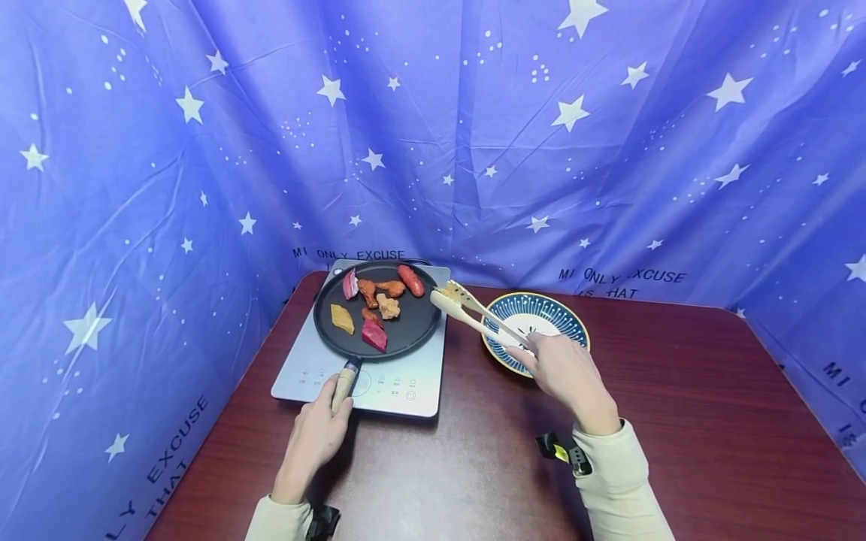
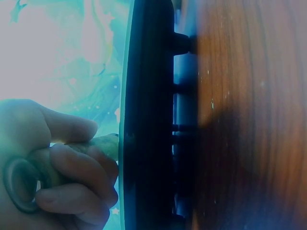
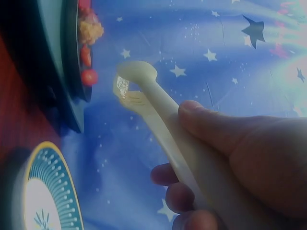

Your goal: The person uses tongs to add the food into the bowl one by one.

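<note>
My left hand grips the pale handle of a black frying pan; its fingers curl round the handle in the left wrist view. My right hand holds cream-coloured tongs, with the thumb on one arm and fingers on the other. The tong tips are just off the pan's right rim, with a small pale piece between them. In the pan lie a red sausage, drumsticks, a fried nugget, a dark pink meat piece and a yellow piece.
The pan sits on a silver induction cooker with printed controls. To its right, partly beneath my right hand and the tongs, is a blue-and-white plate with a yellow rim. Both stand on a reddish-brown table, against a starry blue curtain.
</note>
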### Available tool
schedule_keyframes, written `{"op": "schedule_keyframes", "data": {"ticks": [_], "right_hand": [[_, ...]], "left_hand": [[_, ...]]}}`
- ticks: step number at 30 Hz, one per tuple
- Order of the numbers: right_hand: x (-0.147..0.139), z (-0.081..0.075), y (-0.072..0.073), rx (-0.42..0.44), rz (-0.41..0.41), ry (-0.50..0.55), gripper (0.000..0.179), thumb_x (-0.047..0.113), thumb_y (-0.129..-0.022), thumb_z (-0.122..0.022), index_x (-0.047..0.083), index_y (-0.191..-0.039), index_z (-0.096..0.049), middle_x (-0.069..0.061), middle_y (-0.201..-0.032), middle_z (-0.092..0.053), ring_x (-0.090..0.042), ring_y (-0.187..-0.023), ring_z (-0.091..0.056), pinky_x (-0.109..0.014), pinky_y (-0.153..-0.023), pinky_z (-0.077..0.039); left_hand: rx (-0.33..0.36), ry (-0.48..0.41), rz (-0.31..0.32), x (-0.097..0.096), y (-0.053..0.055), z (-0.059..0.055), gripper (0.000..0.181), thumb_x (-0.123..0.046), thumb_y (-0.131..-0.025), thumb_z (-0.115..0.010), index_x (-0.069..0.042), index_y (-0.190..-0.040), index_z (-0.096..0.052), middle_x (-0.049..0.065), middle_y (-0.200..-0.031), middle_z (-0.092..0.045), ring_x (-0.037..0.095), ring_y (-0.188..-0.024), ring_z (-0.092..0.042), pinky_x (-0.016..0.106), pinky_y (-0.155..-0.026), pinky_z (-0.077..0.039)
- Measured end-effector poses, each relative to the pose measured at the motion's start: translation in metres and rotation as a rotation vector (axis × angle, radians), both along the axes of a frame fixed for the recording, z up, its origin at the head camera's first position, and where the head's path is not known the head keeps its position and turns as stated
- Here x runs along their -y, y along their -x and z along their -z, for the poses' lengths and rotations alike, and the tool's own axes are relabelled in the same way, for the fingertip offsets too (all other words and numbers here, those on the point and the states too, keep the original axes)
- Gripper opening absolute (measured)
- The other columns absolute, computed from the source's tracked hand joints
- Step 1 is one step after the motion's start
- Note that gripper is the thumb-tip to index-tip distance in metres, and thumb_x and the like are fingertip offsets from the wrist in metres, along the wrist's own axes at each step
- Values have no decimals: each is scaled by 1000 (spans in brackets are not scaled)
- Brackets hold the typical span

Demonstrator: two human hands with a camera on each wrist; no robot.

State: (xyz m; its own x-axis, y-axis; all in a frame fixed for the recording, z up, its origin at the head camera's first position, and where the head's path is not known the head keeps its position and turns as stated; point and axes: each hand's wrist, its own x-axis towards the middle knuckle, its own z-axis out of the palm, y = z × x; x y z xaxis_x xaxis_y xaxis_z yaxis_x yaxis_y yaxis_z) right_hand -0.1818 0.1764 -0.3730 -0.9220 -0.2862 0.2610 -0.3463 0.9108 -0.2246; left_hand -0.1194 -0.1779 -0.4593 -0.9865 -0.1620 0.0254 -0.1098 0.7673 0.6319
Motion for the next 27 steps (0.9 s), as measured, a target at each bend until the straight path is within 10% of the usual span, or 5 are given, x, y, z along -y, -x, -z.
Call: {"op": "schedule_keyframes", "data": {"ticks": [27], "right_hand": [[40, 15, 8, 1, -65, -3, 37, 42, -86, -66, 16, -63, -51, 3, -53, -42, -18, -49, -43, -39, -47, -36]], "left_hand": [[14, -4, -2, -1, 0, -2, 51, -26, -93, -54, -10, -140, -43, 13, -76, -59, 25, -63, -53, 42, -57, -42]]}}
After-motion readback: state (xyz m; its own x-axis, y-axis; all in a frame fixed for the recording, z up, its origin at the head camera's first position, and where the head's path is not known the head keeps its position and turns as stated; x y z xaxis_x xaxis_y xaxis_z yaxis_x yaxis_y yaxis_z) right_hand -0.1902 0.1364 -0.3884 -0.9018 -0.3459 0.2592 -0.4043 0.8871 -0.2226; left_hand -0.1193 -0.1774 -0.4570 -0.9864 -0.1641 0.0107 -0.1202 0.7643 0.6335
